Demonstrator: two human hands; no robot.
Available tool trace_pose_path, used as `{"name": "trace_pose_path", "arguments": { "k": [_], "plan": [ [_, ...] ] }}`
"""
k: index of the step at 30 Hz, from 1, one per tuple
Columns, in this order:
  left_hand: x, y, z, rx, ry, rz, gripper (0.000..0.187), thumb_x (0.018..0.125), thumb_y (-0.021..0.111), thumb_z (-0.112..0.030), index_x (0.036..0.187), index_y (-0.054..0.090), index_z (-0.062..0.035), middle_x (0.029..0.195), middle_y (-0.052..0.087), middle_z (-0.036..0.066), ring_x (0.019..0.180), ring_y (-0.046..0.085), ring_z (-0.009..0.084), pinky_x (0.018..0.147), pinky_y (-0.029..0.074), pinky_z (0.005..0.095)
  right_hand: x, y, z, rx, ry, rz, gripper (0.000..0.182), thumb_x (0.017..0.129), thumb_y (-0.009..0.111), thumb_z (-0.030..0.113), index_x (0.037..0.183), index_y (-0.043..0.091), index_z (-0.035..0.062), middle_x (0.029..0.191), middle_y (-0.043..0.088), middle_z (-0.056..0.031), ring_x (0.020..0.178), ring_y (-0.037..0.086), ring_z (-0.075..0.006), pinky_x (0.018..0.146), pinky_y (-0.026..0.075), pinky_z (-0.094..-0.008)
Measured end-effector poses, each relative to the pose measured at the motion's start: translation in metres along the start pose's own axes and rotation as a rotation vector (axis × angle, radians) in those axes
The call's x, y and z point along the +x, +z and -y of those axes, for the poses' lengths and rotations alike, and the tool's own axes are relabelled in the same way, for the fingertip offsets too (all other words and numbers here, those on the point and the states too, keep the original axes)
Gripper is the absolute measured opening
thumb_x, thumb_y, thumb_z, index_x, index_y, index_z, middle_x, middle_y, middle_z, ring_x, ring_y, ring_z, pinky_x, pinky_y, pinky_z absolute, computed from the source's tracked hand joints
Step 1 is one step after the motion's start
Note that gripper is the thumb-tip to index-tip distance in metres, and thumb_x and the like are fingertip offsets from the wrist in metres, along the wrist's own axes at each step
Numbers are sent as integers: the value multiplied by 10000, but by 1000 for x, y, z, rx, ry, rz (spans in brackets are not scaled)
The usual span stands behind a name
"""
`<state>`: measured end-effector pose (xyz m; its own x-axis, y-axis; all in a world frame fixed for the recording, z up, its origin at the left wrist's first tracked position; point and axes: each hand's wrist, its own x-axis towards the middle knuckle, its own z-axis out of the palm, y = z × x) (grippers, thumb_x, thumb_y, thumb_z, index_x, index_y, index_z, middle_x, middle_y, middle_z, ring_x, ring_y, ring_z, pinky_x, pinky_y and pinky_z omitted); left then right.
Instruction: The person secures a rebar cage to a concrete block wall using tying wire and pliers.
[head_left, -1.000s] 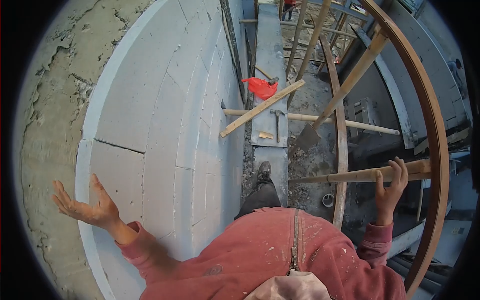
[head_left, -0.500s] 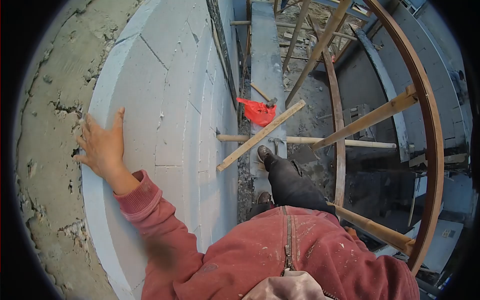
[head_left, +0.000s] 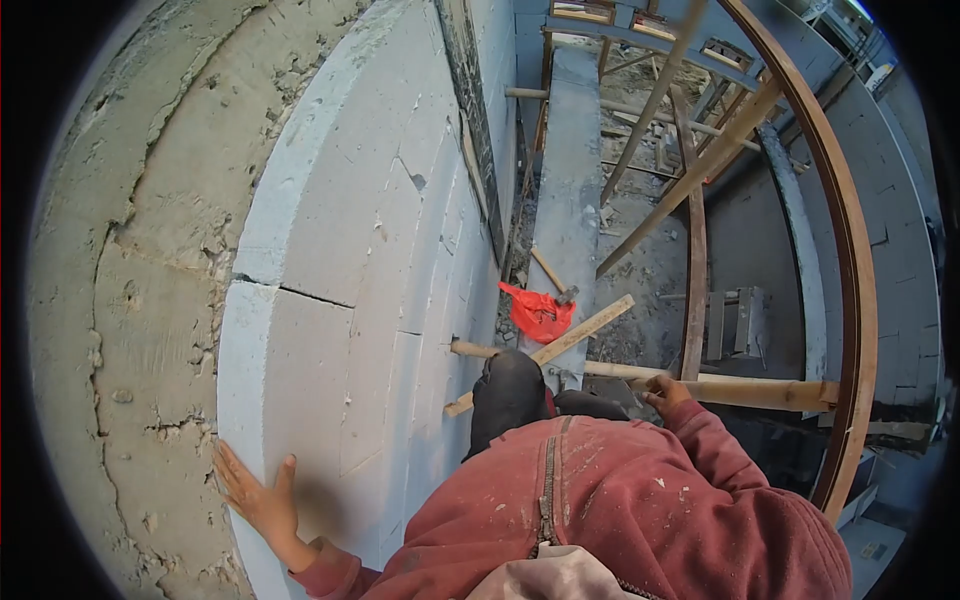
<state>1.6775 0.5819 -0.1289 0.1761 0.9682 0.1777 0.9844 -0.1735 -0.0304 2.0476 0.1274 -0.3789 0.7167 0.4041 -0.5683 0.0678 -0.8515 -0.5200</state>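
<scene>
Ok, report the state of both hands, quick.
Left hand: open, fingers spread on the edge of the wall.
Right hand: fingers curled by the pole; can't tell whether they grip it.

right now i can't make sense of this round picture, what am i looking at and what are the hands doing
No machine here: these are a person's bare hands, seen by one camera worn on the head, looking forward and down. The wide lens bends straight things. The left hand rests, open, on the edge of a pale block wall. The right hand is at a bamboo pole; whether it grips it, I can't tell. Below, a red bag, a hammer and a wooden board lie on a grey walkway.
</scene>
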Motion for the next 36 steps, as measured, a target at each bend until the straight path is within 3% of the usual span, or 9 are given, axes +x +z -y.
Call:
{"name": "trace_pose_path", "arguments": {
  "k": [4,10,15,19,21,23,27,34,36],
  "plan": [
    [17,17,-1,77,-146,-76,1095,629,764,-455,1486,152,-154,1520,201,131,1416,111,317,1115,48,567,31,-35,27,-99,-77,124,305,756,734,190,989,642,18,902,680,-147,838,671,-251,772,518,-353],
    [89,25,-180,-115,341,-413,1033,711,674,-580,1485,148,-143,1530,179,117,1411,142,310,1117,88,550,157,-130,127,77,-272,-136,285,780,693,143,1011,613,-4,901,659,-158,790,652,-265,731,506,-347],
    [142,36,-215,-29,36,-179,965,750,622,-604,1474,201,-125,1500,258,139,1379,240,326,1107,146,524,292,-210,239,158,-573,-336,274,798,674,141,1002,597,-25,870,648,-149,782,650,-247,700,509,-336],
    [148,12,-233,-165,61,-342,617,881,563,-358,1358,407,0,1387,416,210,1269,400,363,1071,266,468,444,-223,272,-352,-458,17,388,798,675,327,1079,621,65,988,658,-153,948,625,-313,839,479,-398],
    [142,13,-240,-144,-114,-365,576,872,581,-342,1324,457,-8,1352,456,209,1258,409,371,1074,268,450,493,-224,299,-660,-703,252,417,828,628,392,1138,592,116,1046,655,-115,994,607,-318,858,472,-402],
    [148,15,-241,-111,-181,-372,524,865,592,-321,1285,508,-20,1314,495,205,1246,420,374,1070,276,440,523,-218,343,-503,-775,349,395,814,646,378,1090,617,97,1006,662,-119,923,636,-292,810,497,-385],
    [143,12,-241,-145,-197,-359,417,856,595,-270,1210,587,-51,1243,556,192,1211,456,369,1048,308,433,541,-254,433,-34,-881,201,335,784,701,285,1020,640,56,952,659,-128,850,653,-266,734,516,-354],
    [142,10,-261,-149,-260,-477,349,796,644,-214,1100,637,-43,1120,609,185,1090,526,365,962,384,436,578,-393,610,-72,-1455,-211,339,781,695,290,1039,621,83,951,630,-111,855,635,-254,739,506,-375],
    [144,23,-262,-90,-409,-437,526,800,610,-339,1229,537,-43,1273,510,174,1215,426,371,1041,281,478,581,-417,664,-33,-1624,-247,345,770,699,271,1049,615,86,994,622,-121,903,616,-281,772,495,-386]
  ]
}}
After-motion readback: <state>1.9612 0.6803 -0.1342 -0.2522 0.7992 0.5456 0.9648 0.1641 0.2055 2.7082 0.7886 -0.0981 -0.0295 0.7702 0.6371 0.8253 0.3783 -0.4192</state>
